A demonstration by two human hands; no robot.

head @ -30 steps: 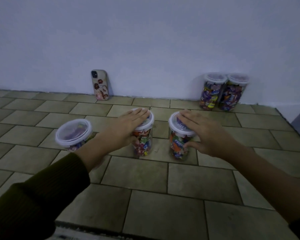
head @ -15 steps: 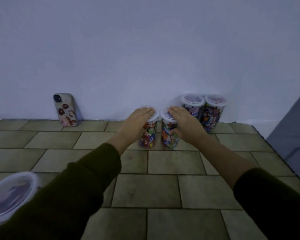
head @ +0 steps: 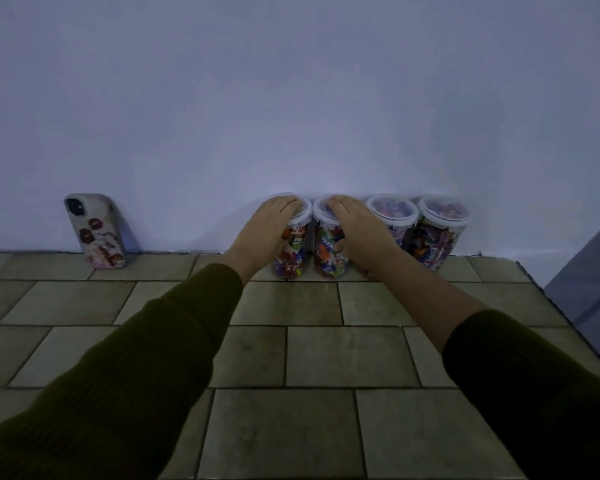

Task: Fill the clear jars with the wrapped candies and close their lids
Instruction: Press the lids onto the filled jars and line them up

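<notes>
Four clear jars full of wrapped candies stand in a row against the wall, all with white lids on. My left hand lies over the lid and side of the leftmost jar and grips it. My right hand holds the second jar, fingers over its lid and thumb on its side. These two jars touch each other. The third jar stands right beside my right hand, and the fourth jar follows it on the right.
A phone in a patterned case leans upright on the wall at the far left. The tiled surface ends at an edge on the right, with a grey drop beyond it.
Both hands have moved the two jars away from me to the wall, next to the two jars that stood there. A fifth lidded jar at the near left has left the view.
</notes>
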